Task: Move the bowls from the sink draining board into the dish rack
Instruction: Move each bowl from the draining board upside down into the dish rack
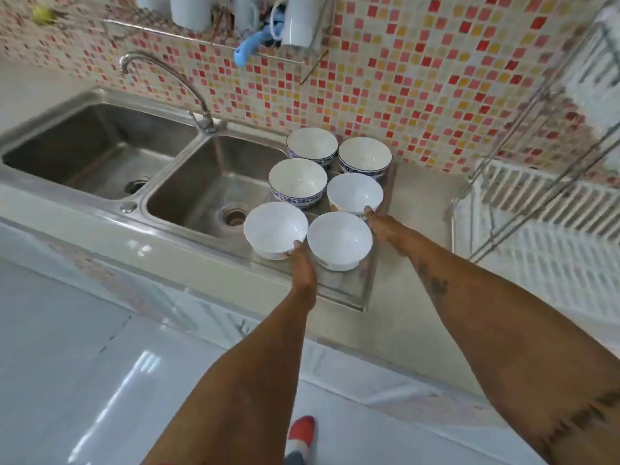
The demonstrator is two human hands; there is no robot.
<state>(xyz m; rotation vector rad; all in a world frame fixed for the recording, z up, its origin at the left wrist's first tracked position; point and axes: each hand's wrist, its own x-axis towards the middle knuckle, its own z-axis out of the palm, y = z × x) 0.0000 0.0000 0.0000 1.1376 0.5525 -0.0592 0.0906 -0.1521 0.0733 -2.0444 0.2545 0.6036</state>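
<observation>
The double sink (110,152) fills the left of the bench (419,203); right of the sink, across bare bench, stands the white dish rack (543,236). On the draining board (345,283) at the sink's right edge six bowls (298,178) sit upright in pairs. The left hand (303,266) grips the near-left bowl (275,228), thumb on its rim; the right hand (385,229) touches the middle-right bowl (355,193), though I cannot tell whether its fingers have closed.

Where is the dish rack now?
In the head view, the dish rack stands at the right on the counter, right of the draining board with six bowls.
</observation>
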